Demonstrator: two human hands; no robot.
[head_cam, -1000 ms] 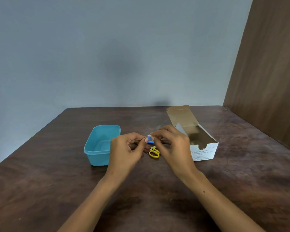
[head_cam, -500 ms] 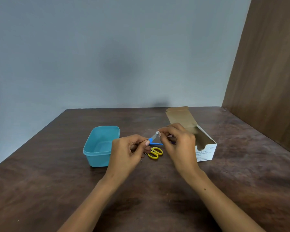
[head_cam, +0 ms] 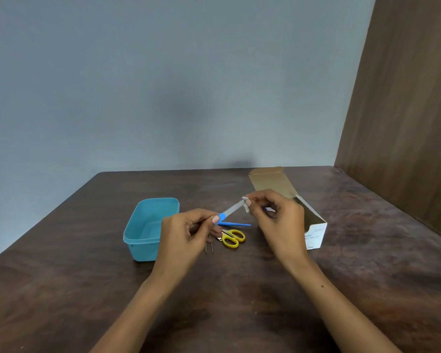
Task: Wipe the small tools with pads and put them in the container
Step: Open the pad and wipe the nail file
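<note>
Pinching a white pad [head_cam: 246, 205] around the file's tip, the right hand [head_cam: 278, 220] fingers should keep even pressure along the blade. Left hand [head_cam: 183, 235] fingers grip the nail file [head_cam: 231, 210] by its blue handle, above the counter [head_cam: 61, 289]. Left of them, the container [head_cam: 150, 225] waits.
</note>
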